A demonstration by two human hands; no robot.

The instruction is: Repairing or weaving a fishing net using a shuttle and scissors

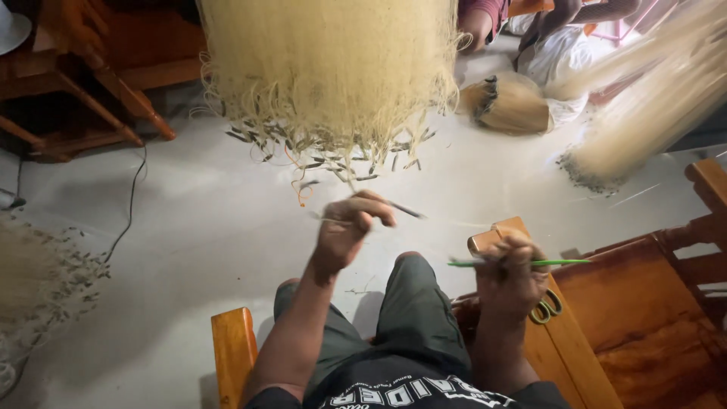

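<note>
**Hanging fibre bundle, strand pinched for the needle**

The hanging fibre bundle [329,72] fills the far middle of my head view, its pale strands ending in a ragged fringe of dark tips above the grey floor [197,235]. My left hand [344,231] is raised just under that fringe, fingers closed on a thin dark-tipped strand [405,210] that sticks out to the right. My right hand [511,276] sits nearer me, over the wooden armrest [564,356], clamped on a slim green stick [564,262] held level; a pair of scissors [547,309] hangs from its fingers. The two hands are apart, one on each side of my knee [413,291].

To work this well, I judge I should keep the strand taut between my left fingertips, bring the green stick up level to it, and pull only one fibre clear so the fringe stays untangled. Further bundles [515,102] lie on the floor at far right.
</note>
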